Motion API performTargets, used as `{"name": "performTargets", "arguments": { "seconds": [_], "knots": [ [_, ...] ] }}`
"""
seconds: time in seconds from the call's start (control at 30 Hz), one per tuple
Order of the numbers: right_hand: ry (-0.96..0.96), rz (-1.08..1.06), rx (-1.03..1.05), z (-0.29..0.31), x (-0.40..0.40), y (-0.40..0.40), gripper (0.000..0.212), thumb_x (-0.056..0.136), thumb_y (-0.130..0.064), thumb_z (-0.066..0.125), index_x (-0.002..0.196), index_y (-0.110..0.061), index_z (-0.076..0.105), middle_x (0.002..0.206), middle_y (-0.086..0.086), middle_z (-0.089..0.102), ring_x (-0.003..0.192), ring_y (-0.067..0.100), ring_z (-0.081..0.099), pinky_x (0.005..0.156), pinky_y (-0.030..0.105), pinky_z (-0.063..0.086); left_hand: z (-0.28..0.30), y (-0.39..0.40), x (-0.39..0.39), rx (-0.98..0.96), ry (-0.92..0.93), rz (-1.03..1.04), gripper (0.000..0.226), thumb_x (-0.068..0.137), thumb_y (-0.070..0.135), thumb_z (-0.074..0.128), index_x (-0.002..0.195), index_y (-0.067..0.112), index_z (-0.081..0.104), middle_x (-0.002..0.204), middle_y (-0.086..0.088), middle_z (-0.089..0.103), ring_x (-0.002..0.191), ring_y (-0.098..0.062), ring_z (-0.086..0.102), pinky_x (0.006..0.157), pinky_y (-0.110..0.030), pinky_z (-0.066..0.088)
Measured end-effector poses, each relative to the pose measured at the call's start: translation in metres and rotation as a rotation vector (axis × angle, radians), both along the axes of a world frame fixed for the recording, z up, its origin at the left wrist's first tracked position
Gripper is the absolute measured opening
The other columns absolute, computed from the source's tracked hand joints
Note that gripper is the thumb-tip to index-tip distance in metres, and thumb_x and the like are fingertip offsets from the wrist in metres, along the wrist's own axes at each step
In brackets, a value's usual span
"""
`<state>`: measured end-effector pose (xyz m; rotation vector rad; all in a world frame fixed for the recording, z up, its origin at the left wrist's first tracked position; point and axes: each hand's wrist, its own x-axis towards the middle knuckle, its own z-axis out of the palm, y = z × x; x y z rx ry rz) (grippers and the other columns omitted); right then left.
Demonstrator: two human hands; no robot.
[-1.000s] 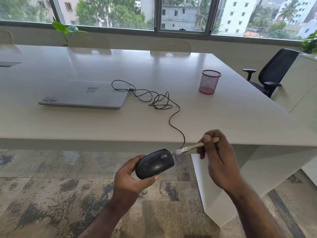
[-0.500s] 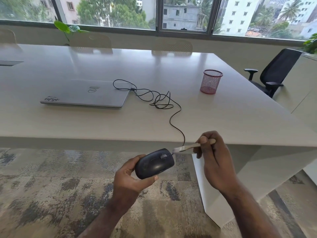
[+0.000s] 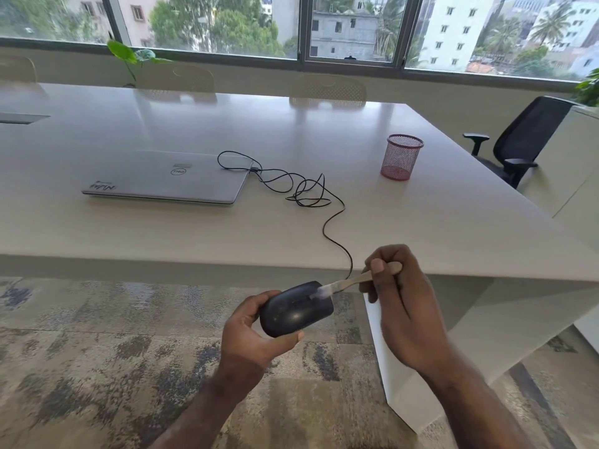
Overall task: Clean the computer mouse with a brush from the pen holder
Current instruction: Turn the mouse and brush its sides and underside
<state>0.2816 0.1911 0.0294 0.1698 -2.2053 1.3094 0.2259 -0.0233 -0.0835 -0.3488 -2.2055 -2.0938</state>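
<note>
With the left hand clamped around the mouse off the table edge, the right hand, closed on the brush, has drawn its bristles inward from the front edge onto the scroll-wheel area, so cleaning appears under way.

table edge ahead (cable trailing)

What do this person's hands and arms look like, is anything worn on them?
Both are bare: the left hand and right hand show no gloves, rings or watch, and no sleeves appear on either forearm right down to the picture's edge.
</note>
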Motion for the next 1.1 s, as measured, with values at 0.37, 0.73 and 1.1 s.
{"name": "performTargets", "arguments": {
  "seconds": [0.37, 0.73, 1.1],
  "knots": [
    [-0.063, 0.155, 0.173, -0.004, 0.012, -0.052, 0.014, 0.107, -0.038, 0.037, 0.096, -0.033, 0.045, 0.080, -0.018, 0.069, 0.070, 0.005, 0.066, 0.062, 0.021, 0.049, -0.003, 0.006, -0.002, -0.025, 0.042, 0.040, 0.065, 0.048, 0.036, 0.098, 0.109, 0.042, 0.075, 0.109, 0.010, 0.076, 0.103, -0.009, 0.073, 0.085, -0.018, 0.056],
    [-0.046, 0.053, 0.424, 0.007, 0.011, -0.046, 0.009, 0.106, -0.034, 0.039, 0.097, -0.033, 0.042, 0.066, -0.025, 0.043, 0.064, -0.004, 0.050, 0.059, 0.010, 0.032, 0.000, 0.010, -0.001, -0.071, 0.046, 0.073, 0.067, 0.045, 0.040, 0.095, 0.108, 0.038, 0.075, 0.108, 0.017, 0.074, 0.102, -0.005, 0.070, 0.084, -0.016, 0.056],
    [-0.053, 0.120, 0.253, 0.007, 0.007, -0.045, 0.014, 0.106, -0.044, 0.035, 0.095, -0.040, 0.042, 0.078, -0.026, 0.062, 0.066, 0.003, 0.059, 0.057, 0.012, 0.039, 0.002, 0.012, 0.000, -0.076, 0.003, 0.079, 0.067, 0.050, 0.013, 0.102, 0.107, 0.038, 0.076, 0.107, 0.015, 0.074, 0.104, -0.006, 0.070, 0.093, -0.038, 0.060]
  ]
}}
